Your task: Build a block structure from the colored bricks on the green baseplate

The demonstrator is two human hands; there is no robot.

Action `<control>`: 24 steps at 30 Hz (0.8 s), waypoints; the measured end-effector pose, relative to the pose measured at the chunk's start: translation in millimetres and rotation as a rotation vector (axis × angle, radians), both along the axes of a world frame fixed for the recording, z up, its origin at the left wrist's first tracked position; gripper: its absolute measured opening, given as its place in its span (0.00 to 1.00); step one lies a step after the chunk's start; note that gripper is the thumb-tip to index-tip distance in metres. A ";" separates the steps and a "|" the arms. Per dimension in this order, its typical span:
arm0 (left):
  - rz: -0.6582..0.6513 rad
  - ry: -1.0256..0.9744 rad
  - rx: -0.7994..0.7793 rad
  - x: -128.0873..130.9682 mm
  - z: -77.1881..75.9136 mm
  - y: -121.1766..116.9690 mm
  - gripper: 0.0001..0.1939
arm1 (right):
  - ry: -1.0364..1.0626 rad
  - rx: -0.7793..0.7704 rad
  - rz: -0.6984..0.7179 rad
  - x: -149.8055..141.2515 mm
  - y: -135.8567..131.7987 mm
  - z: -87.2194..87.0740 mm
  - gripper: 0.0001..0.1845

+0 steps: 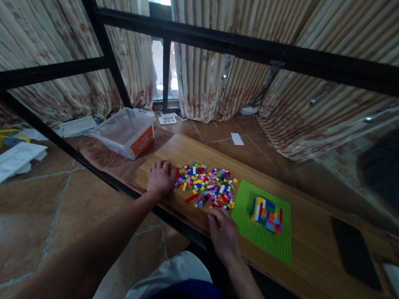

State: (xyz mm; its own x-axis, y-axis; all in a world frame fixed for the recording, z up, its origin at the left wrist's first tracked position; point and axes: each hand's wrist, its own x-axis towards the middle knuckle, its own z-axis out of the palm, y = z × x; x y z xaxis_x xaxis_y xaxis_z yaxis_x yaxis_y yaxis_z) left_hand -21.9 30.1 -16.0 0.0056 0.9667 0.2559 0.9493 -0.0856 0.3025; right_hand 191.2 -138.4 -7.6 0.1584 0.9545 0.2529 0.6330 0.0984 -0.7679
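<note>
Many small coloured toy building bricks (217, 187) lie in a loose pile on the wooden table (189, 144). At the pile's left edge rests my left hand (161, 178), its fingers curled, with a red brick (178, 173) close to its fingertips. My right hand (224, 233) is at the pile's near edge, fingers bent in and thumb close to them; what is between them, if anything, is hidden. To its right lies a green baseplate (246, 212) bearing a low, multicoloured brick structure (268, 215) with raised walls.
A clear plastic bin (122, 130) with an orange label stands on a mat at the far left. A dark flat object (354, 251) lies on the table's right part. Black metal bars (208, 29) cross ahead, before curtains. White trays (9, 161) are on the tiled floor.
</note>
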 end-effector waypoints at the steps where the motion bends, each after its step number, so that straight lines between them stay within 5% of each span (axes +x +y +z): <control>1: -0.001 -0.003 0.001 -0.1 -0.1 -0.1 0.21 | -0.030 0.005 -0.038 5.1 5.2 1.5 0.14; 7: -0.004 -0.012 0.017 -0.4 -1.3 -1.4 0.21 | -0.272 -0.050 -0.246 46.4 42.5 9.9 0.17; 12: 0.000 -0.010 0.001 -0.3 -0.1 -1.7 0.21 | -0.433 -0.166 -0.295 61.2 58.9 -0.8 0.17; 18: 0.013 -0.014 -0.018 0.3 1.5 -1.7 0.21 | -0.308 -0.107 -0.312 57.6 63.4 -12.7 0.15; 24: 0.009 -0.009 -0.020 -0.5 0.5 -0.9 0.21 | -0.058 -0.065 -0.293 54.1 56.4 -5.1 0.17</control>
